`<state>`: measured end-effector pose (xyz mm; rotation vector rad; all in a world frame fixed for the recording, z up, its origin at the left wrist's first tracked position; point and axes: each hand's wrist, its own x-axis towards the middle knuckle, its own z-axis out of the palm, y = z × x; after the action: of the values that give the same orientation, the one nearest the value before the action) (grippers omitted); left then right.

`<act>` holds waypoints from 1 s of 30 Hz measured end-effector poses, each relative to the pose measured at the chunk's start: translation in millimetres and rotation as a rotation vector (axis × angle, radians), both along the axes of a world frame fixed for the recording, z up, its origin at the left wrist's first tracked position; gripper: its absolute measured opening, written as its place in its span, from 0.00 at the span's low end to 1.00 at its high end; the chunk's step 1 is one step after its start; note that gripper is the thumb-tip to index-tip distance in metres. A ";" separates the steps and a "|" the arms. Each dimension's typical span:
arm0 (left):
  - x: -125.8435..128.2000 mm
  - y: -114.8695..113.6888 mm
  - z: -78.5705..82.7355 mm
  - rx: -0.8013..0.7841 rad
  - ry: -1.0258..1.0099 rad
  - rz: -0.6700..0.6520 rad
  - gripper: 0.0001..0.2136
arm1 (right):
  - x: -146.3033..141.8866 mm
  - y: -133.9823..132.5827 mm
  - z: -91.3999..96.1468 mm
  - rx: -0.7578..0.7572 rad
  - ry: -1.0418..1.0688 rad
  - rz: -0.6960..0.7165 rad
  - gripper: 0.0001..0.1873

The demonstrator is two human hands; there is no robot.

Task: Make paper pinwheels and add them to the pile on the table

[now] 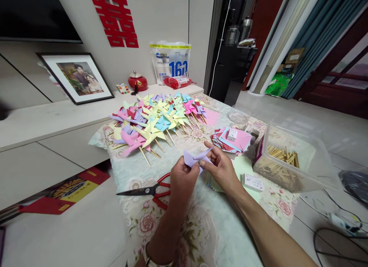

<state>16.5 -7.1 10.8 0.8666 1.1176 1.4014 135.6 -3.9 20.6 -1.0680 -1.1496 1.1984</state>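
Observation:
My left hand (183,177) and my right hand (220,166) meet over the flowered tablecloth (201,224), both pinching a folded piece of purple paper (193,158). Its points stick up between my fingers. Red-handled scissors (152,191) lie just left of my left hand, blades pointing left. Beyond my hands a heap of finished paper pinwheels (156,119) on wooden sticks is spread across the far part of the table.
A stack of pink and blue paper squares (234,141) with a small box on top lies right of the pinwheels. A clear plastic tub (290,159) holds wooden sticks. A small white box (253,182) lies near it. A framed photo (79,77) leans on the low cabinet.

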 end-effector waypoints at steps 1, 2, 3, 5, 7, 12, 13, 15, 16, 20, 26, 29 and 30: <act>0.2 0.3 -0.3 -0.005 -0.008 0.004 0.11 | 0.0 0.1 -0.3 -0.003 -0.001 0.000 0.38; 0.3 0.5 -0.5 -0.015 -0.010 0.008 0.11 | -0.1 0.2 -0.6 -0.006 -0.001 -0.002 0.38; 0.3 0.7 -0.5 -0.026 -0.005 0.010 0.11 | -0.2 0.3 -0.9 -0.008 0.000 -0.005 0.38; 0.0 0.9 -0.2 -0.044 0.013 0.009 0.11 | -0.6 0.5 -1.5 -0.011 0.006 -0.012 0.37; -0.4 1.0 0.1 -0.050 0.023 0.005 0.11 | -1.1 1.0 -2.1 -0.009 0.018 -0.020 0.35; -0.3 0.2 0.3 -0.053 0.034 0.011 0.09 | -1.7 2.1 -3.9 -0.027 0.050 -0.025 0.32; -0.1 -0.1 0.4 -0.053 0.036 0.013 0.09 | -1.7 2.2 -4.4 -0.029 0.052 -0.023 0.32; 0.3 -0.4 0.7 -0.053 0.041 0.015 0.09 | -1.7 2.4 -5.5 -0.027 0.044 -0.022 0.32; 0.5 -0.4 0.8 -0.054 0.043 0.016 0.09 | -1.7 2.6 -6.1 -0.025 0.034 -0.022 0.31; 0.7 0.0 0.5 -0.050 0.051 0.020 0.09 | -1.6 3.2 -7.9 -0.016 0.012 -0.041 0.30; 1.3 0.5 -1.8 -0.044 0.064 0.035 0.08 | -2.1 2.3 -7.4 -0.024 0.024 -0.058 0.29; 1.5 0.5 -1.8 -0.038 0.055 0.032 0.08 | -2.3 1.5 -6.2 -0.023 0.006 -0.062 0.29; 1.5 0.4 -1.5 -0.039 0.054 0.032 0.08 | -2.2 1.3 -5.9 -0.022 0.004 -0.060 0.29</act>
<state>18.0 -6.6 9.2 0.8663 1.2006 1.3849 133.3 -2.6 14.7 -1.1093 -1.0962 1.1678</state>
